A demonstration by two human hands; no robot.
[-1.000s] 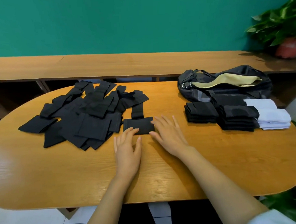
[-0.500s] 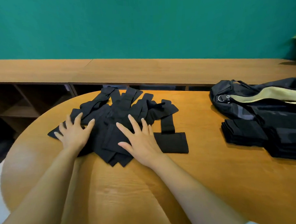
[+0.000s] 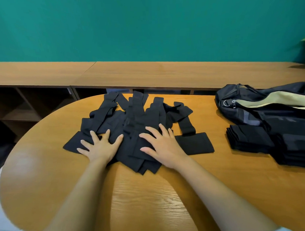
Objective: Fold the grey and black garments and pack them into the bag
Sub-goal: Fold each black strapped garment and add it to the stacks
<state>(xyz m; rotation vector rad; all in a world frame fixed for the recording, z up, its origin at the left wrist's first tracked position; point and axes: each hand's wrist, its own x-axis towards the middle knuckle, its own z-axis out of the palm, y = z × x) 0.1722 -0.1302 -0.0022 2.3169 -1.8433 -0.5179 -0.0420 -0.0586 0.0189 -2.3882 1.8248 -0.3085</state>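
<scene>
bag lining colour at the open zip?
Pale khaki-yellow lining inside the black bag; head view, at the right edge.

Right ends of bag (image 3: 244,101) and folded stack (image 3: 294,146) beyond the frame's right edge

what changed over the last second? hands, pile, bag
Both hands came off the folded black piece and moved left onto the loose black pile: left hand and right hand now press flat on it, gripping nothing. That piece, the bag and the folded stacks beside it stayed put.
</scene>
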